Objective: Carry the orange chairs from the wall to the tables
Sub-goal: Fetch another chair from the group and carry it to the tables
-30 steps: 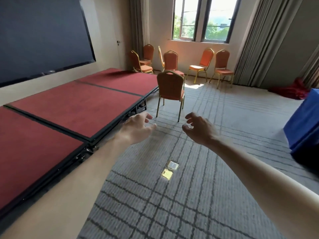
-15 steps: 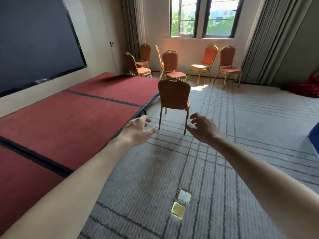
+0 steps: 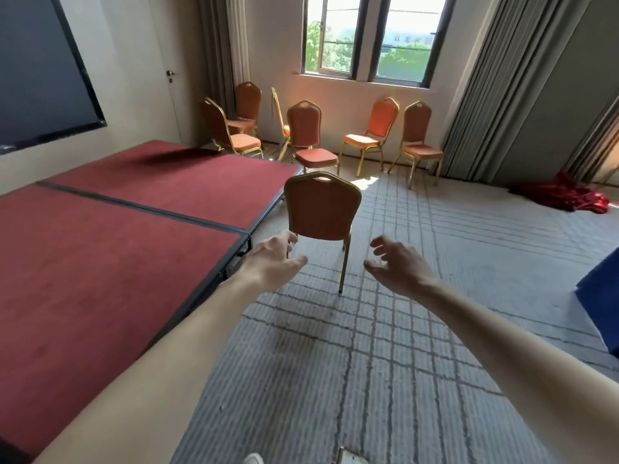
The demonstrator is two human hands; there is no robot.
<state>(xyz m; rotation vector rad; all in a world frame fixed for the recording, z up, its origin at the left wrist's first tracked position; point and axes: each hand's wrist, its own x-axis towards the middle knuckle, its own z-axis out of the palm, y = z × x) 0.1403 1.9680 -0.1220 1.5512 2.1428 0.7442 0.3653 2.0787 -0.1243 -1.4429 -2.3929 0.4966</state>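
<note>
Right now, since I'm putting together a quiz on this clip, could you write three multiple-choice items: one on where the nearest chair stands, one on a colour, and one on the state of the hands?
1. Where does the nearest chair stand?
A) under the window
B) on the carpet beside the corner of the stage
C) against the curtain

2. What colour are its legs?
A) black
B) white
C) gold

3. What are the left hand and right hand doing?
A) both reach forward, holding nothing
B) both grip the top of the chair's back
C) each carries a cloth

Answers:
1 B: its legs rest on the grey carpet next to the red stage.
2 C: the metal frame is gold.
3 A: the fingers are spread and close round nothing.
</note>
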